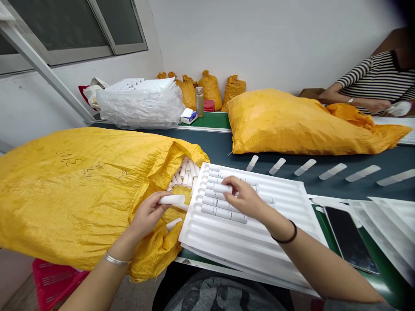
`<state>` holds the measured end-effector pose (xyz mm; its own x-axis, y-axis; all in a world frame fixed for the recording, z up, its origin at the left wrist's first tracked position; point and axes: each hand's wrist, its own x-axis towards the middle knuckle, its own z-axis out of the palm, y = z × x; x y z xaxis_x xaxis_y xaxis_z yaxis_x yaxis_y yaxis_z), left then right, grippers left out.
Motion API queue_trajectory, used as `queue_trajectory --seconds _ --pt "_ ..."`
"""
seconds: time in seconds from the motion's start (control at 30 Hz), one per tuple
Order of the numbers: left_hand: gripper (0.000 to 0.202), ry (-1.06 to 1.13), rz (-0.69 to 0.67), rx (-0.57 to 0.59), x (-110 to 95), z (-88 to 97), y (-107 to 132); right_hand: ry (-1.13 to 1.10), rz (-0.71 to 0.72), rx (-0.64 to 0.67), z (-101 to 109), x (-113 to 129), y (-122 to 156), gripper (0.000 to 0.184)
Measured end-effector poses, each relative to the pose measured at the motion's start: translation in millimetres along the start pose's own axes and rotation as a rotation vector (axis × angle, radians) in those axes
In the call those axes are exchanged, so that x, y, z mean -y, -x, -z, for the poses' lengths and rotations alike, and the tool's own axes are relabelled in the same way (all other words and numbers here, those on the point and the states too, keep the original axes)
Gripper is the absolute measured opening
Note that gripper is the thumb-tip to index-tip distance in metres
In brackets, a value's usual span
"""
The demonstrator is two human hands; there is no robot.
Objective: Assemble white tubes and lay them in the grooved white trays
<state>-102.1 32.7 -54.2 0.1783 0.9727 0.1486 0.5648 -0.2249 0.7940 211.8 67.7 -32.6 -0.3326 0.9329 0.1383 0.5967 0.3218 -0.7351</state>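
My left hand is closed around a white tube just outside the mouth of a big yellow sack, where many more white tubes show. My right hand pinches another white tube over a white moulded tray with long grooves. Several tubes lie in the tray's upper-left grooves. A loose tube rests on the sack's folded lip below my left hand.
Single tubes lie spaced along a dark conveyor belt behind the tray. A second full yellow sack lies on the belt. Another person in a striped top works at far right. A phone and stacked trays sit right.
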Motion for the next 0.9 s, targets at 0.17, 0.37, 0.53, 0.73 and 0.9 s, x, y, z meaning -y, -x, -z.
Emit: queue_trajectory --seconds 0.17,0.37,0.53,0.73,0.9 --pt "0.033 0.181 0.01 0.088 -31 -17.4 11 -0.498 0.083 0.103 -13 34 42 0.022" --pt "0.041 0.268 -0.029 -0.019 -62 -30.7 27 -0.177 0.376 0.031 -2 41 54 0.027" --pt "0.032 0.262 -0.058 -0.266 -76 -46.0 27 -0.055 0.318 -0.016 5 46 65 0.03" --pt "0.036 0.246 -0.373 -0.233 -80 -53.7 23 -0.159 0.209 -0.299 11 49 75 0.027" --pt "0.046 0.462 -0.541 -0.084 -90 -54.5 34 -0.36 0.146 -0.313 5 49 85 0.028"
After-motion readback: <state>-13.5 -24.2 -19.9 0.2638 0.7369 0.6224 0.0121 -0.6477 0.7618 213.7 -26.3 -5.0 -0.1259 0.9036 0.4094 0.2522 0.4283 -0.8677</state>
